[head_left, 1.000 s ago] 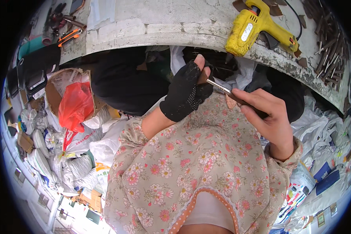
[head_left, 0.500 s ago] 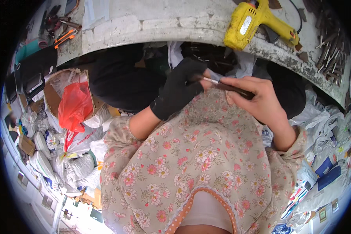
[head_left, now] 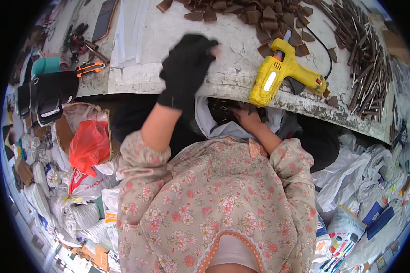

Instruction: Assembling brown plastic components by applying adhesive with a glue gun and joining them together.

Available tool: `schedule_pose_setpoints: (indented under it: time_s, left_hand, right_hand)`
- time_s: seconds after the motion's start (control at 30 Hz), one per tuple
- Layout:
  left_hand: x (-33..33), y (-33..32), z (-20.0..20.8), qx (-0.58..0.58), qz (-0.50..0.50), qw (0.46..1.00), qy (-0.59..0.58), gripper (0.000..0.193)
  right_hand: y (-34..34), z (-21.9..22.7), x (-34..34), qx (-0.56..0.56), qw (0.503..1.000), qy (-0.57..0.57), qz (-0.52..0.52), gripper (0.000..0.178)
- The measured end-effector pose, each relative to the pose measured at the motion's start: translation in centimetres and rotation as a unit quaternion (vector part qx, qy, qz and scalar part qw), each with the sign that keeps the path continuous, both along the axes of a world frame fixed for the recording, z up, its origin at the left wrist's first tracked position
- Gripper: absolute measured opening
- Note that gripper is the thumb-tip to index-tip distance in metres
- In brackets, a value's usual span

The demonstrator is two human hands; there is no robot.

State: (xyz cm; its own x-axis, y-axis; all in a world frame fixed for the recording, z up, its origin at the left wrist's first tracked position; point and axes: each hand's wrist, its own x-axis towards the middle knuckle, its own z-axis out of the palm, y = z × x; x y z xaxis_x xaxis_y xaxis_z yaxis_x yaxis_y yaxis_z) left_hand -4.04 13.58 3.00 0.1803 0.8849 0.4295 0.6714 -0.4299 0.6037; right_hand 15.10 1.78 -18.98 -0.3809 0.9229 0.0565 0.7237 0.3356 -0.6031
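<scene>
My left hand (head_left: 187, 68), in a black glove with bare fingertips, is over the white worktop near its front edge. Its fingers look curled but are blurred, and nothing shows clearly in them. Below the worktop edge, my right hand (head_left: 249, 119) reaches into an open white plastic bag (head_left: 204, 119) that holds dark thin pieces (head_left: 221, 110). The fingers of that hand are mostly hidden among the dark contents. A dirty yellow glue gun (head_left: 278, 73) lies on the worktop just above my right hand.
Brown curved scraps (head_left: 264, 18) lie at the back of the worktop (head_left: 159, 41), with a pile of thin brown sticks (head_left: 371, 77) at right. Orange-handled cutters (head_left: 90, 68) sit at left. A red plastic bag (head_left: 90, 143) rests in a cardboard box; white bags (head_left: 346, 168) crowd the right.
The hands have parted from the dark brown stick they held together over the lap. My left hand has moved up over the worktop; my right has gone into the bag. The view takes in more worktop.
</scene>
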Motion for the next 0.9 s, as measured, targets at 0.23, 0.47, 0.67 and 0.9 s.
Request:
schedule_pose_setpoints:
  time_s: [0.23,0.47,0.67,0.9]
  left_hand:
    - [-0.7,8.9,-2.5,0.083,0.027,0.950,0.300,0.024]
    - [0.6,1.6,-1.3,-0.237,-0.064,0.955,-0.166,0.033]
    - [0.5,-5.1,-0.6,-0.324,-0.021,0.916,-0.236,0.022]
    - [-0.3,-9.1,-2.6,-0.307,0.050,0.929,-0.199,0.020]
  right_hand:
    - [-0.6,8.1,1.9,-0.283,0.947,-0.006,0.155,0.027]
    - [7.1,29.1,12.7,-0.390,0.914,0.097,0.050,0.021]
    - [19.9,24.4,22.4,0.093,0.885,-0.287,-0.355,0.023]
    - [23.6,22.1,23.7,0.152,0.868,-0.367,-0.297,0.021]
